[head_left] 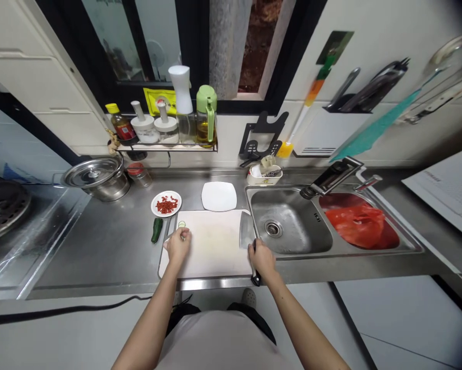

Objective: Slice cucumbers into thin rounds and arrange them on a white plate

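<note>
A white cutting board [211, 252] lies on the steel counter in front of me. My left hand [178, 245] is over its left part with the fingers pinched together; what they hold, if anything, is hidden. Just beyond the fingertips is a small pale green slice [182, 224]. My right hand [263, 259] is closed round the handle of a cleaver [246, 231], whose broad blade lies over the board's right edge. Below that hand a black handle end [256, 279] shows at the counter's front; its other part is partly hidden. A dark green cucumber piece [156, 230] lies left of the board.
Behind the board are a white plate [219, 196] and a small plate [154, 205] of chopped red pieces. A steel pot [109, 187] and jar [140, 176] stand back left. The sink [292, 221] adjoins on the right, with a red bag [357, 226] in its second basin.
</note>
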Demonstrator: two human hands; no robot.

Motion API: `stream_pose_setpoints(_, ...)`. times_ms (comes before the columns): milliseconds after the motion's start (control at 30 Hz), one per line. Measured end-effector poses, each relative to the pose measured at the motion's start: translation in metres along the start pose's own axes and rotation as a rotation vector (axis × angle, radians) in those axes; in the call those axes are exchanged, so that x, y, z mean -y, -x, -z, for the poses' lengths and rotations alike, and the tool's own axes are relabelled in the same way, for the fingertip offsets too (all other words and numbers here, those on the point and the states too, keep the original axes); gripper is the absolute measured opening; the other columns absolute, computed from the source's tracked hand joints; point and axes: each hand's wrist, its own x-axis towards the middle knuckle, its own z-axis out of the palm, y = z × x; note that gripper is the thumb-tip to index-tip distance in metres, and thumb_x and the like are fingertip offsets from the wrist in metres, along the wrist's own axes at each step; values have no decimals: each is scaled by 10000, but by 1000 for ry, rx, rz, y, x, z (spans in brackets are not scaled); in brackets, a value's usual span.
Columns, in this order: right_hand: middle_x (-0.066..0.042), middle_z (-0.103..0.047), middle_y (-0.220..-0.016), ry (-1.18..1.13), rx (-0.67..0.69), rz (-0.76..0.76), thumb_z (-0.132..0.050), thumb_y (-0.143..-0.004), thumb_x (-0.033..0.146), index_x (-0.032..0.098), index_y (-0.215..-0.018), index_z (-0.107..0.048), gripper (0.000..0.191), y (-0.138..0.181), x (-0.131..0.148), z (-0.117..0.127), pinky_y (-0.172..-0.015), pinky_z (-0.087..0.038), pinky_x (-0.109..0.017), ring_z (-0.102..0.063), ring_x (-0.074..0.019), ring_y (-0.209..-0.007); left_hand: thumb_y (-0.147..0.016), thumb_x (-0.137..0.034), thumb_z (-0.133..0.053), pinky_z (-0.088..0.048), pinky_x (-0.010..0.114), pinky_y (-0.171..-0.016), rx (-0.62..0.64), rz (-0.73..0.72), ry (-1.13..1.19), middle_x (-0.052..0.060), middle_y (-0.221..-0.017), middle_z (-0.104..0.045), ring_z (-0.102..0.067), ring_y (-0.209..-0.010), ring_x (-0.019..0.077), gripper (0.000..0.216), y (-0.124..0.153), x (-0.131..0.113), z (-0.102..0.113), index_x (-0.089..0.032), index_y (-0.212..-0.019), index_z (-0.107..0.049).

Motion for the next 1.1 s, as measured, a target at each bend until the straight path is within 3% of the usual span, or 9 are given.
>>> stream_pose_setpoints(233,-149,-586,-1201,-47,-97,44,-299,-965,416,172,-1302,-449,442,-22,2,25,-785,-420,-306,-618,-224,-1000,-802,-340,-555,-324,388,-895,62,-23,40,38,-931,-706,-609,-913,228,248,-22,-30,-19,-264,-1022,-641)
stream_pose_setpoints(433,-116,-627,-1151,-137,-199,114,-317,-958,419,178,-1308,-472,452,-89,24,57,-832,-402,-295,-584,-227,-1056,-794,-339,-550,-327,426,-906,50,-33,-23,75,-1010,-694,-574,-1052,294,343,-58,-58,-34,-266,-1124,-610)
stream_pose_setpoints(567,-150,-628,-1160,-147,-139,138,-385,-930,374,137,-1282,-506,440,-140,45,69,-886,-389,-322,-538,-261,-1130,-801,-349,-537,-315,482,-924,83,-39,-117,117,-1067,-684,-535,-1133,354,426,-85,-73,-45,-248,-1213,-575)
stream_pose_setpoints(800,-125,-626,-1187,-215,0,14,-422,-891,259,193,-1123,-611,306,-196,71,58,-963,-344,-432,-541,-267,-1139,-837,-321,-460,-311,495,-950,184,10,-250,126,-1110,-681,-548,-1136,332,390,-114,-86,-59,-253,-1191,-606)
stream_pose_setpoints(1100,-119,-666,-1087,-295,15,-40,-470,-822,175,175,-1063,-634,291,-210,85,40,-950,-347,-409,-581,-250,-1085,-798,-244,-515,-328,459,-953,197,19,-269,122,-1073,-696,-589,-1095,306,314,-128,-87,-70,-237,-1081,-650)
